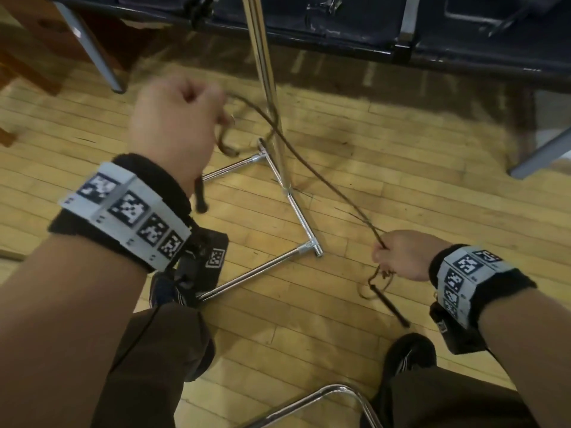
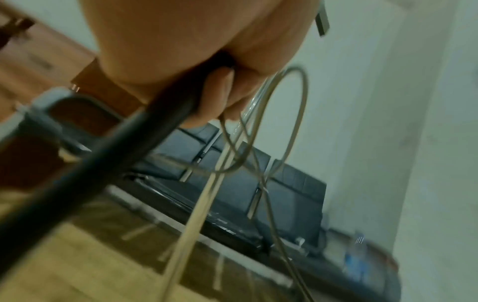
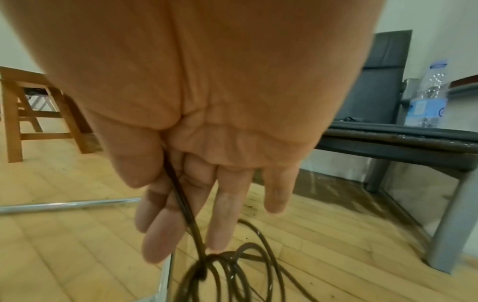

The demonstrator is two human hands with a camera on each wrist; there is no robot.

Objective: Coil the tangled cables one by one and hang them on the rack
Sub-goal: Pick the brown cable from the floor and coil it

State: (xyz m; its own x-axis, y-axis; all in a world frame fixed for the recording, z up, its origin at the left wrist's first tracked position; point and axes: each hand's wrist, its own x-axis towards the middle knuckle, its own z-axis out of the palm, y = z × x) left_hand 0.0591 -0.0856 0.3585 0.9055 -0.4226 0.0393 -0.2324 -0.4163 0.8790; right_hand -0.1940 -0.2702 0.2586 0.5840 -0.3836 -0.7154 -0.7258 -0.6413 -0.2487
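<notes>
A thin dark cable [image 1: 312, 171] stretches through the air between both hands, above the wooden floor. My left hand [image 1: 185, 118] is raised in a fist and grips one end of it; a small loop [image 2: 297, 122] and a thick black plug [image 1: 200, 199] hang from it. My right hand [image 1: 389, 254], lower right, pinches the cable between thumb and fingers [image 3: 165, 230]. Several loops [image 3: 232, 275] and another plug end [image 1: 392, 307] dangle below it. The chrome rack's pole [image 1: 265, 72] and floor base [image 1: 287, 193] stand just beyond the cable.
A row of dark bench seats [image 1: 340, 29] on grey legs [image 1: 102, 57] runs along the back. Wooden furniture [image 1: 18, 57] is at the left. A chrome chair tube [image 1: 340, 393] sits between my legs. A water bottle [image 3: 429, 96] stands on a seat.
</notes>
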